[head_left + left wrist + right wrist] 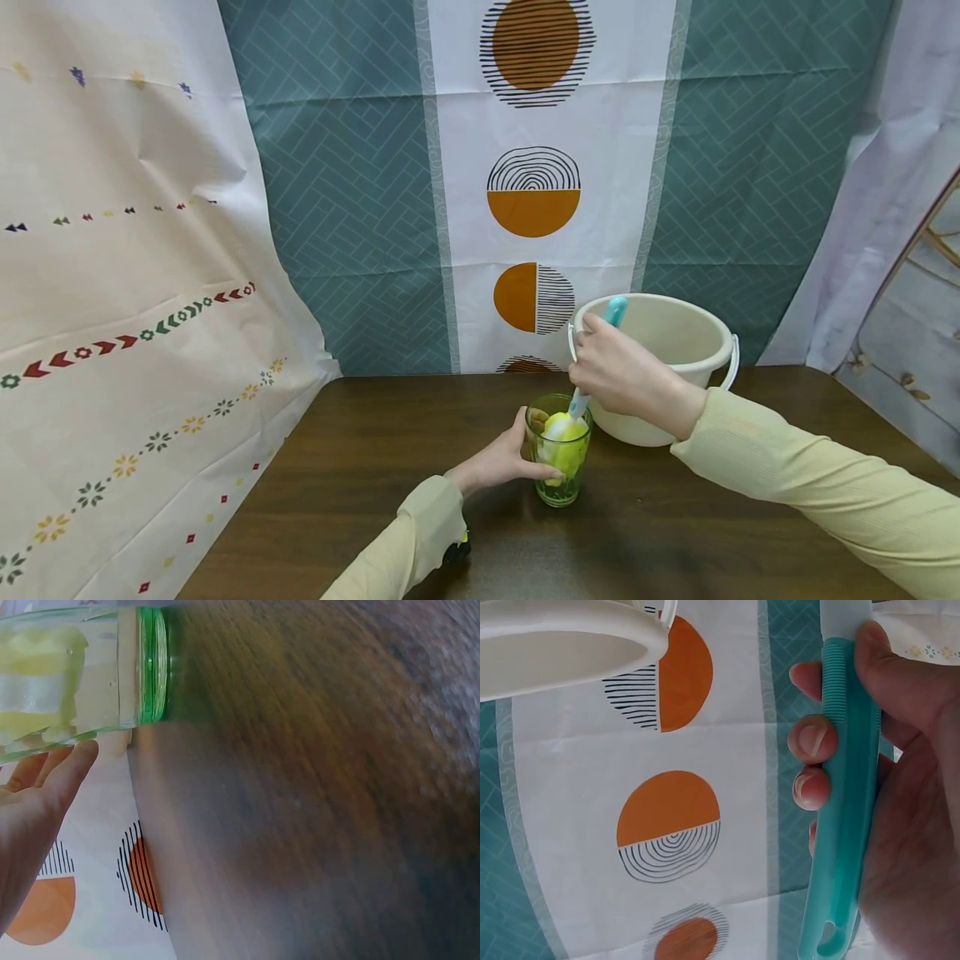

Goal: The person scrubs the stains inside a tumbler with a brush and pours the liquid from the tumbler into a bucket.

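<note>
A green-tinted drinking glass (557, 492) stands on the brown table. My left hand (504, 461) holds it from the side, thumb at the front and fingers behind. In the left wrist view the glass (105, 675) appears sideways, with the fingertips (81, 754) close along its wall. My right hand (618, 367) grips the teal handle (847, 765) of a sponge bottle brush, its fingers curled round it. The white neck of the brush (579, 404) slants down into the glass. The yellow and white sponge head (564, 442) fills much of the inside.
A cream bucket (675, 333) with a white bail handle stands just behind the right hand. Half hidden by the left sleeve lies a small black and yellow object (457, 547). Patterned cloth (352, 208) hangs behind the table (360, 450) and at its sides.
</note>
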The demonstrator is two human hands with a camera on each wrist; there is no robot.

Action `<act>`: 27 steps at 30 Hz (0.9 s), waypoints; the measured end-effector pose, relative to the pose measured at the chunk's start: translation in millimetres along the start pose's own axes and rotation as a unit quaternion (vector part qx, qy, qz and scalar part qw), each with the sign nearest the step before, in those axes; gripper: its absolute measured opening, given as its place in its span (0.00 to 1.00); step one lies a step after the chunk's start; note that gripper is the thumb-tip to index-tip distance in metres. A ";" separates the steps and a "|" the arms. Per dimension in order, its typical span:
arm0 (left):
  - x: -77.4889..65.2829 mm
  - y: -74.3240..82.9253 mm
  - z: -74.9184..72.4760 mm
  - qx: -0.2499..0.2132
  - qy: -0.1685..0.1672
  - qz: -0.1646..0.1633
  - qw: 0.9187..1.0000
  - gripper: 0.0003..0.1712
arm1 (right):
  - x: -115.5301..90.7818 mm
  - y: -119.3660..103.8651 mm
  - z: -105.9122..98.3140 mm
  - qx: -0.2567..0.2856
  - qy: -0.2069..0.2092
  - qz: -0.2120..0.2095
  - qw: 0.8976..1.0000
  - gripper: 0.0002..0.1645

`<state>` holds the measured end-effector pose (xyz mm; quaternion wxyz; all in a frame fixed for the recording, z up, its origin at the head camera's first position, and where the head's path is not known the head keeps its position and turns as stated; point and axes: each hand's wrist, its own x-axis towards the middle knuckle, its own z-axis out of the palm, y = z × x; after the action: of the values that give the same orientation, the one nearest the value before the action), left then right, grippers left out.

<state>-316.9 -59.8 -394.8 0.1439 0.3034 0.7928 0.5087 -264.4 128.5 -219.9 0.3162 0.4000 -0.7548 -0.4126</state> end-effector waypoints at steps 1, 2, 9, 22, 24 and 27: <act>0.0 0.0 0.1 0.000 0.000 -0.001 1.000 0.52 | -0.4 0.2 0.5 0.005 0.001 0.000 1.000 0.17; -0.3 0.0 0.2 0.002 0.001 -0.004 1.000 0.53 | -0.7 0.3 0.9 0.010 0.002 0.001 1.000 0.17; -1.3 0.8 0.0 0.011 0.003 -0.022 1.000 0.59 | -2.1 0.9 2.2 0.028 0.012 0.007 0.999 0.18; -0.2 -1.3 0.6 0.009 0.005 -0.019 1.000 0.61 | -1.6 2.3 3.3 0.021 0.021 0.025 0.999 0.22; -0.8 -1.2 0.4 0.006 0.006 -0.024 1.000 0.64 | -1.9 2.4 3.6 0.021 0.021 0.026 0.999 0.22; -1.0 -0.9 0.2 0.000 0.004 -0.027 1.000 0.63 | -1.8 2.7 3.7 0.013 0.023 0.030 0.999 0.23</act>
<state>-316.3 -60.6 -395.7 0.1542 0.2800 0.8014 0.5055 -267.5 132.4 -219.6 0.3401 0.3905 -0.7645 -0.3838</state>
